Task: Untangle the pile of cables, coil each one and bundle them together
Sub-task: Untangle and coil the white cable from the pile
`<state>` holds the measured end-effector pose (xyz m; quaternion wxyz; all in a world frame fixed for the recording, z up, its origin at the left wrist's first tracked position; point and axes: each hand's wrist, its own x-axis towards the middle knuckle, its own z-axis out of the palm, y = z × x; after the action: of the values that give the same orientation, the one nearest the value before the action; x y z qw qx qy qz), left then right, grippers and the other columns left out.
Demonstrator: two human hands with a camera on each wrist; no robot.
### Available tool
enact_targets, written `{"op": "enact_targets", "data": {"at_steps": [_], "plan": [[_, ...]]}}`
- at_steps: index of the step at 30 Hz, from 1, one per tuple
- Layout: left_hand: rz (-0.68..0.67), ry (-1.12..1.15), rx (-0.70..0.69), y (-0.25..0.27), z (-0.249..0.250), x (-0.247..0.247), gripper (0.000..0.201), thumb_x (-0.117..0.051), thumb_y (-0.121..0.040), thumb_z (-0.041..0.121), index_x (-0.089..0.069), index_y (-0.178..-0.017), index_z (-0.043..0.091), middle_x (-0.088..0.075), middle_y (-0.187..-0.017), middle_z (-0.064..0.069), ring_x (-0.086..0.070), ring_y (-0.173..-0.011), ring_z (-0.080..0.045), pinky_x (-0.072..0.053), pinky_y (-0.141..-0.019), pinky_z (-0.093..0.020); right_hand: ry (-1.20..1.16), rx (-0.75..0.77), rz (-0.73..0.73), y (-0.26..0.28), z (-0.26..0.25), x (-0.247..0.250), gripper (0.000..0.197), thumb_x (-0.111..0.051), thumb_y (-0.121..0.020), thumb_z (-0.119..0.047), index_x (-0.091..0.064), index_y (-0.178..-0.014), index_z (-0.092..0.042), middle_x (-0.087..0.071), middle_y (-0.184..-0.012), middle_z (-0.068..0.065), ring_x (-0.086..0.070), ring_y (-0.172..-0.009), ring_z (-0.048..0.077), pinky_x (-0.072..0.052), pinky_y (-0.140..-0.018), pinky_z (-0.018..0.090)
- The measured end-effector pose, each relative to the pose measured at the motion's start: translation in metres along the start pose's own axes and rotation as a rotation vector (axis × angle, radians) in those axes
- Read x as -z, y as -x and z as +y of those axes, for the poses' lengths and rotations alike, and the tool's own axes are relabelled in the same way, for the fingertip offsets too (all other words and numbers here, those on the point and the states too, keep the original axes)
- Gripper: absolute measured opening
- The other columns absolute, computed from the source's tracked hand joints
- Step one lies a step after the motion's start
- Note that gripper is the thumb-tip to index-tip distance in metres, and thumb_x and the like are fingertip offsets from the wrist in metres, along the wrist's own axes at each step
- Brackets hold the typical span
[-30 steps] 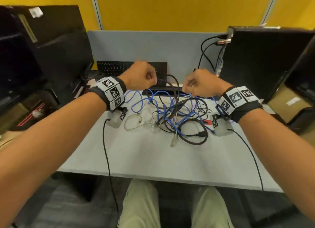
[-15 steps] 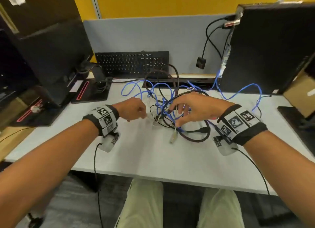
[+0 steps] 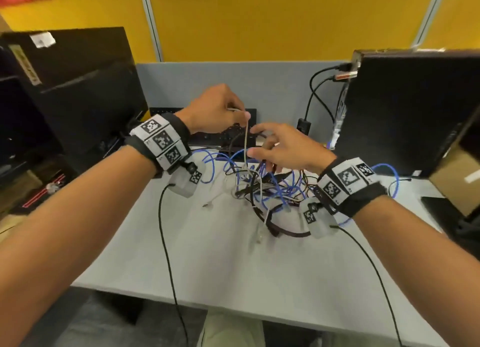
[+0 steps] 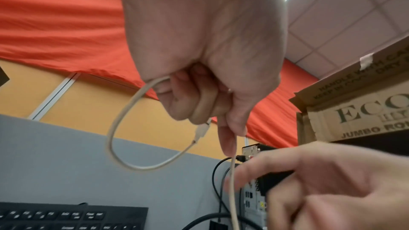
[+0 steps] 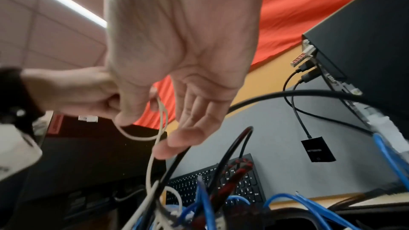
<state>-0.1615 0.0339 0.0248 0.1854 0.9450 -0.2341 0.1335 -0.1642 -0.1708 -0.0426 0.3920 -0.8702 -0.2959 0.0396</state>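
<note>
A tangled pile of cables [image 3: 267, 188] lies on the grey desk [image 3: 220, 263]: blue, black, white and a red-black braided cable [image 5: 230, 177]. My left hand [image 3: 220, 110] is raised above the pile and grips a thin white cable [image 3: 245, 144], which hangs taut from my fist down into the tangle. In the left wrist view a loop of that white cable [image 4: 124, 128] with its plug end sticks out of my fist. My right hand [image 3: 280, 146] hovers over the pile beside the white strand, fingers spread and relaxed, holding nothing.
A black keyboard [image 3: 220, 136] leans at the back under the grey partition [image 3: 259, 87]. A black computer case [image 3: 410, 108] with plugged leads stands at the right, black equipment [image 3: 67, 95] at the left. My wrist-camera leads [image 3: 166, 256] trail over the desk's near edge.
My left hand has risen from the desk with the white cable, pulling it taut out of the pile. My right hand lifted off the tangle and now hovers beside the strand.
</note>
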Motion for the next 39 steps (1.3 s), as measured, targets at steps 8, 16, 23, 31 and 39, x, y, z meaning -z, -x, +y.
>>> {"op": "enact_targets", "data": {"at_steps": [8, 16, 23, 31, 39], "plan": [[-0.027, 0.117, 0.077, 0.032, -0.005, 0.017, 0.038, -0.059, -0.1, 0.038, -0.076, -0.078, 0.011, -0.04, -0.049, 0.003, -0.028, -0.043, -0.009, -0.021, -0.044, -0.018, -0.297, -0.132, 0.244, -0.009, 0.007, -0.007, 0.022, -0.05, -0.106, -0.01, -0.062, -0.088, -0.002, -0.068, -0.089, 0.022, -0.071, -0.069, 0.03, -0.062, -0.066, 0.043], [0.039, 0.553, 0.257, 0.067, -0.036, 0.035, 0.042, -0.05, -0.103, 0.041, -0.059, -0.075, 0.012, -0.029, -0.059, -0.001, -0.022, -0.05, -0.014, -0.019, -0.047, -0.025, -0.395, -0.133, 0.66, -0.025, -0.022, 0.044, 0.012, -0.04, -0.108, -0.014, -0.05, -0.102, -0.01, -0.061, -0.09, 0.014, -0.059, -0.061, 0.015, -0.061, -0.067, 0.041], [0.048, 0.667, 0.29, 0.074, -0.037, -0.003, 0.049, -0.048, -0.104, 0.045, -0.052, -0.061, 0.021, -0.035, -0.054, 0.005, -0.032, -0.051, -0.013, -0.032, -0.05, -0.021, -0.371, -0.179, 0.938, -0.039, -0.03, 0.083, 0.027, -0.05, -0.105, -0.011, -0.05, -0.082, -0.025, -0.07, -0.107, 0.017, -0.071, -0.078, 0.025, -0.064, -0.076, 0.046], [0.214, 0.906, 0.303, 0.055, -0.036, -0.007, 0.034, -0.039, -0.109, 0.028, -0.055, -0.082, 0.014, -0.025, -0.063, 0.002, -0.022, -0.05, -0.01, -0.022, -0.043, -0.021, 0.264, -0.293, 0.455, -0.027, -0.017, 0.05, 0.067, -0.068, -0.093, -0.013, -0.033, -0.15, -0.007, -0.039, -0.151, 0.016, -0.043, -0.138, 0.035, -0.041, -0.11, 0.044], [0.197, 1.216, 0.247, 0.034, -0.009, 0.004, 0.031, -0.032, -0.11, 0.025, -0.05, -0.087, 0.016, -0.026, -0.058, 0.007, -0.023, -0.047, -0.008, -0.025, -0.044, -0.021, 0.198, 0.268, 0.32, -0.051, -0.052, 0.011, 0.018, -0.052, -0.105, -0.019, -0.065, -0.116, -0.012, -0.065, -0.076, -0.001, -0.061, -0.069, 0.012, -0.055, -0.076, 0.04]]}}
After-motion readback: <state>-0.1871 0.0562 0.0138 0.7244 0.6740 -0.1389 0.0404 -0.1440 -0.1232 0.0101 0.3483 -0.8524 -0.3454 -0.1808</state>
